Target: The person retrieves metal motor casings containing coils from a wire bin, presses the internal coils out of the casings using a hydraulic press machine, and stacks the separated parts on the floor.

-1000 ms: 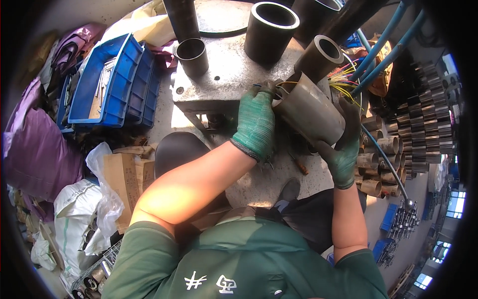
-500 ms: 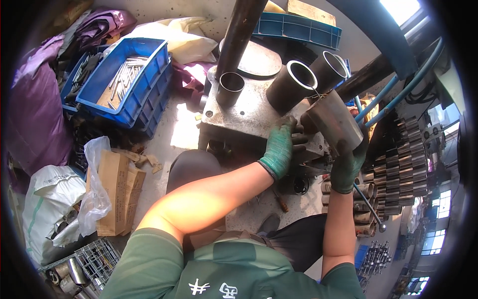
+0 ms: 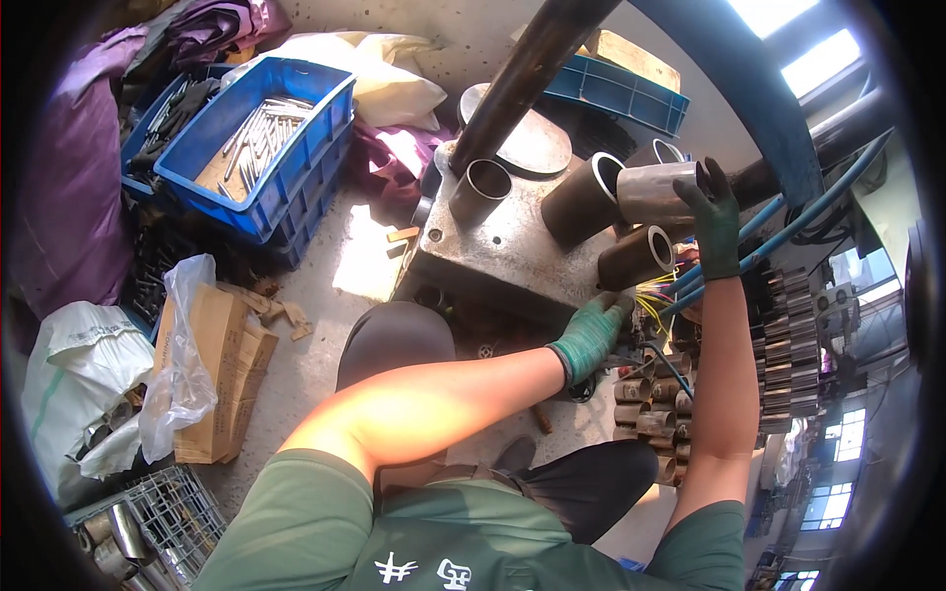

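On the steel machine table (image 3: 527, 246), dark steel tubes (image 3: 572, 209) are carried. Near the right rear corner, the bright metal sleeve (image 3: 650, 194) is held left of the right hand (image 3: 711, 212), whose fingers are closed on its end. The left hand (image 3: 594, 337) is placed at the right front corner; its grip cannot be determined. Since the earlier frame, the sleeve has been shifted rearward and levelled.

What the left hand (image 3: 592, 338) touched, if anything, at the corner of the bench (image 3: 522, 251) could not be told. The pale metal cylinder (image 3: 650, 195) at the right hand (image 3: 713, 219) hid much of a rear tube (image 3: 666, 152). The upper edge cut off the dark post (image 3: 537, 69), the wire basket (image 3: 177, 517) ran into the view's black rim, and distant windows (image 3: 838, 433) were blurred.
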Motion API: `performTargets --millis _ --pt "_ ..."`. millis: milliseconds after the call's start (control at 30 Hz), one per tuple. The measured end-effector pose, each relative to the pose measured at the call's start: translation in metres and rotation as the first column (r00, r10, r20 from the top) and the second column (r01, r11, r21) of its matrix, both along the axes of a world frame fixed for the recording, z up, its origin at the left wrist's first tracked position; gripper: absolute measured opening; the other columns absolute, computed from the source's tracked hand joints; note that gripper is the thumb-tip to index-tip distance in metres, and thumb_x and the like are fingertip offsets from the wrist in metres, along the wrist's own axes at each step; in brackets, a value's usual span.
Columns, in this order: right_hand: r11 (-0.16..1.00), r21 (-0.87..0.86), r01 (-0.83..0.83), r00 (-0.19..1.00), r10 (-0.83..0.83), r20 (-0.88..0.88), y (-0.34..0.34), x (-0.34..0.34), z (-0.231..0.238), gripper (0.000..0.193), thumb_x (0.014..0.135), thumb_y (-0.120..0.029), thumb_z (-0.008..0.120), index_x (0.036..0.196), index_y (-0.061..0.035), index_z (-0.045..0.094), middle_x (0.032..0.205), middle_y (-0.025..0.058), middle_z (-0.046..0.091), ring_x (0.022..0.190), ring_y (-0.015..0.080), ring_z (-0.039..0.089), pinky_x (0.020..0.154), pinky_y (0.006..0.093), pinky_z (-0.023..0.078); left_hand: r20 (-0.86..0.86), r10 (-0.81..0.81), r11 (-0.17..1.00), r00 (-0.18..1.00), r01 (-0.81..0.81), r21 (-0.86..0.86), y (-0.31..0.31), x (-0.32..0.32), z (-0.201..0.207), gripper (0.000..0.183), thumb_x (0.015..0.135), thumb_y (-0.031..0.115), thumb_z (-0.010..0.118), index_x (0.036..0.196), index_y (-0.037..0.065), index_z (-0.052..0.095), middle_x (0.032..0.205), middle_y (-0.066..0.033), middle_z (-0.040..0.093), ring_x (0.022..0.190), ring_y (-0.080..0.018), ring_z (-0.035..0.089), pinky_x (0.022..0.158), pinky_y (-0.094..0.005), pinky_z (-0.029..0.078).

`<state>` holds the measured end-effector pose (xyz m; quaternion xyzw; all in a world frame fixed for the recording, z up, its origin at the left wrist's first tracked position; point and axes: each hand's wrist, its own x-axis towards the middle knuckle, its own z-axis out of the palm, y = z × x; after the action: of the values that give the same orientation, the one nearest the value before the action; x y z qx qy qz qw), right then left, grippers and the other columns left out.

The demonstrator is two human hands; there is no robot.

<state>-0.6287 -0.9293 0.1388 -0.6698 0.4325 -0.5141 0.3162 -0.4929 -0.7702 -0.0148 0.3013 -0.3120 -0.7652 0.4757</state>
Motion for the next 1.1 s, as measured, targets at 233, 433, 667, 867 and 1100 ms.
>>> performTargets --millis 233,433,667,867,1100 --pt "0.998 -0.029 0.051 0.855 -0.059 -0.515 -0.031 0.043 0.034 0.075 0.090 -0.031 0.086 0.147 0.0071 0.057 0.146 0.0193 0.065 0.136 0.0257 0.062 0.119 0.0359 0.044 0.111 -0.014 0.998 0.994 0.021 -0.064 0.008 0.001 0.003 0.045 0.108 0.036 0.054 0.132 -0.002 0.064 0.113 -0.0233 0.073 0.098 -0.0327 0.073 0.089 -0.0401 0.055" --pt "0.992 -0.108 0.063 0.772 -0.117 -0.625 -0.035 0.070 0.037 0.071 0.092 -0.039 0.083 0.143 0.0053 0.062 0.142 0.0202 0.069 0.133 0.0284 0.065 0.115 0.0368 0.048 0.047 -0.033 0.999 0.998 0.034 -0.011 0.009 0.004 0.008 0.047 0.109 0.037 0.054 0.133 -0.002 0.063 0.110 -0.0202 0.073 0.095 -0.0268 0.073 0.087 -0.0393 0.056" --pt "0.978 -0.195 0.068 0.624 -0.195 -0.757 -0.046 0.069 0.039 0.074 0.093 -0.052 0.076 0.141 0.0027 0.064 0.139 0.0238 0.069 0.133 0.0321 0.065 0.113 0.0383 0.049 0.113 -0.013 0.997 0.993 0.022 -0.075 0.009 0.009 0.005 0.049 0.109 0.037 0.053 0.136 -0.003 0.062 0.115 -0.0200 0.073 0.098 -0.0256 0.072 0.090 -0.0391 0.055" --pt "0.966 -0.244 0.082 0.644 -0.238 -0.727 -0.035 0.040 0.039 0.074 0.094 -0.053 0.076 0.147 -0.0033 0.061 0.139 0.0244 0.067 0.130 0.0377 0.065 0.109 0.0421 0.052 0.085 -0.067 0.996 0.994 0.072 -0.058 0.001 0.010 0.005 0.044 0.109 0.033 0.055 0.139 0.002 0.063 0.118 -0.0147 0.073 0.106 -0.0206 0.068 0.096 -0.0339 0.054" --pt "0.958 -0.180 -0.223 0.174 -0.143 -0.974 0.141 -0.042 0.059 0.048 0.091 -0.032 0.078 0.129 -0.0043 0.068 0.116 0.0184 0.072 0.112 0.0361 0.069 0.108 0.0509 0.048 -0.148 -0.039 0.997 0.988 0.048 0.055 -0.003 0.014 -0.006 0.037 0.108 0.028 0.058 0.136 0.003 0.060 0.117 -0.0126 0.072 0.100 -0.0212 0.070 0.089 -0.0352 0.059"
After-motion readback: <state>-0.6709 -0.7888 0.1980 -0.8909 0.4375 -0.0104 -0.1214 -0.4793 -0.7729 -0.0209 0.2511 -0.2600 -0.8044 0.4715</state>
